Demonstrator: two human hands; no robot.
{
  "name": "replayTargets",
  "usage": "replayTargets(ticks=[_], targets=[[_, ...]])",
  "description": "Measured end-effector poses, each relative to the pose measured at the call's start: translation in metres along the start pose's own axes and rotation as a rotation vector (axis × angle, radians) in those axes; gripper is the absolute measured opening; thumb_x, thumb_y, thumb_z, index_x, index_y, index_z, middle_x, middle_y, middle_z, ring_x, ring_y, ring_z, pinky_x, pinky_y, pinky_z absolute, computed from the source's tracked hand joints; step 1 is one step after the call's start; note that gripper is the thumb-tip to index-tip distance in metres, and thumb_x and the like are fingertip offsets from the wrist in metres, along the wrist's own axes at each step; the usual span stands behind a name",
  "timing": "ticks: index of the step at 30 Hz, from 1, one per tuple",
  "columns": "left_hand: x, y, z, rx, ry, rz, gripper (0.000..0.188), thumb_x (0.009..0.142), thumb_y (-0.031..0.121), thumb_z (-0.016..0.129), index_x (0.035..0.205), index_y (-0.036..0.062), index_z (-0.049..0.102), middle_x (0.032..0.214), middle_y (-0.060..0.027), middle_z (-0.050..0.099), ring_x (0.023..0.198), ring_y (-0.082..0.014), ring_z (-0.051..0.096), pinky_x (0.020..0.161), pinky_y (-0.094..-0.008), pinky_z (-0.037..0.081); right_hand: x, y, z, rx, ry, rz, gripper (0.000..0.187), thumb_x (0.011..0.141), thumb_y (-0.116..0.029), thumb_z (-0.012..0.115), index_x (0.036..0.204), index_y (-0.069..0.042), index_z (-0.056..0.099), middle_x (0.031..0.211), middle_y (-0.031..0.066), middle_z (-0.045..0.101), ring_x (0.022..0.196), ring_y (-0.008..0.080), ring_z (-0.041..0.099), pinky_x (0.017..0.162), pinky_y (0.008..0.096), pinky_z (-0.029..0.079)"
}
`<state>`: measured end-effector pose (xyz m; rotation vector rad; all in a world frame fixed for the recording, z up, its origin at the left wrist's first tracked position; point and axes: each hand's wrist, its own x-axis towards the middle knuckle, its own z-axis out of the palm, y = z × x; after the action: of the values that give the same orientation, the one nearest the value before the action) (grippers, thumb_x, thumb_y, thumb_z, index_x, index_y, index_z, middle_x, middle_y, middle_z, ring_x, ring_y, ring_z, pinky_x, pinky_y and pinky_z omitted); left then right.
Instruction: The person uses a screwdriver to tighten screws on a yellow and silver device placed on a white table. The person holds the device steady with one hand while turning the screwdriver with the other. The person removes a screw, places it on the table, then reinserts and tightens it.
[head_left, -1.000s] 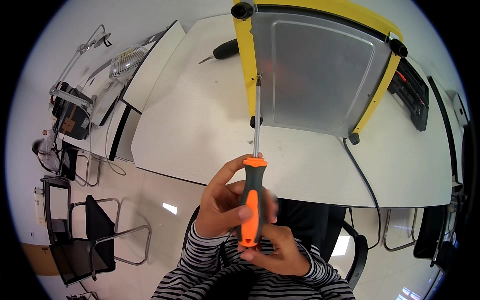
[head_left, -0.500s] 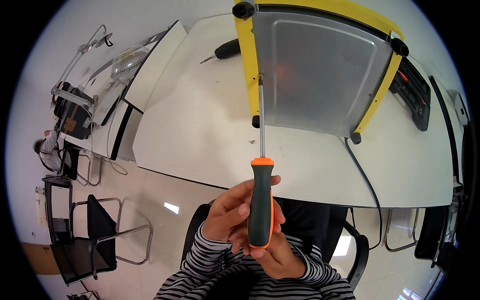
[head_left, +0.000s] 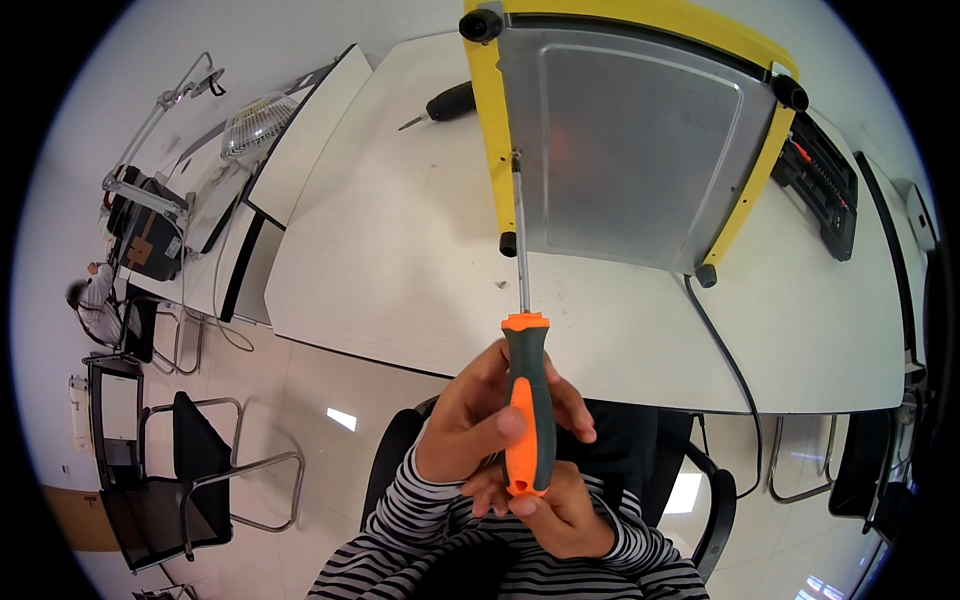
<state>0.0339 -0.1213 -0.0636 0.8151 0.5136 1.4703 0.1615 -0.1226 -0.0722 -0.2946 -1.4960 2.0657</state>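
Observation:
A long screwdriver (head_left: 544, 420) with a dark green and orange handle points away from me. Its steel shaft reaches the left yellow edge of an appliance with a grey metal base (head_left: 640, 150), and the tip meets a small spot there, probably a screw. The appliance is tipped up on the table, its black feet facing me. My left hand (head_left: 462, 425) is closed around the handle, thumb pressed on the orange strip. At the butt end, my right hand (head_left: 565, 515) closes its thumb and fingers on the handle.
Left of the appliance lies a black-handled tool (head_left: 452, 102) with a thin bit. An open black tool case (head_left: 822, 190) sits at right on the white table (head_left: 390, 280). A black cord (head_left: 722, 345) hangs over the front edge. Chairs (head_left: 200, 470) and a seated person (head_left: 100, 305) are at left.
The handle has turned, bringing its orange strip to face up. My left thumb has shifted onto that strip, and its fingers show farther out right. The right hand stays at the butt end.

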Motion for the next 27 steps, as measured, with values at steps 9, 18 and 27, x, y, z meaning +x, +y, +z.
replayTargets(ticks=[9,18,27], targets=[[-0.004,0.006,-0.014,-0.061,-0.116,-0.088,0.057,0.075,0.026,0.056,0.112,-0.0108,0.034,0.086,-0.0184,0.056,0.077,-0.0240,0.057,0.077,-0.0361,0.043,0.000,-0.005,-0.001,0.090,-0.076,0.059,0.061,0.086,-0.047,0.018,0.095,0.003,0.053,0.072,0.0084,0.057,0.059,0.0108,0.049,0.055,0.0224,0.040],[0.008,-0.001,-0.006,0.050,-0.004,-0.045,0.034,0.068,0.016,0.063,0.092,-0.0008,0.045,0.080,-0.0109,0.052,0.076,-0.0193,0.054,0.076,-0.0343,0.043,-0.001,-0.003,-0.014,-0.225,0.038,-0.001,0.023,0.080,-0.015,0.050,0.090,0.006,0.052,0.075,0.0095,0.057,0.069,0.0151,0.056,0.061,0.0245,0.046],[0.002,0.007,-0.002,-0.156,-0.058,-0.135,0.059,0.070,0.008,0.057,0.118,-0.0090,0.027,0.100,-0.0252,0.049,0.093,-0.0299,0.052,0.080,-0.0379,0.042,-0.003,0.002,-0.007,-0.077,0.075,-0.045,0.043,0.085,-0.035,0.040,0.093,0.006,0.051,0.082,0.0102,0.057,0.068,0.0133,0.055,0.057,0.0237,0.045]])
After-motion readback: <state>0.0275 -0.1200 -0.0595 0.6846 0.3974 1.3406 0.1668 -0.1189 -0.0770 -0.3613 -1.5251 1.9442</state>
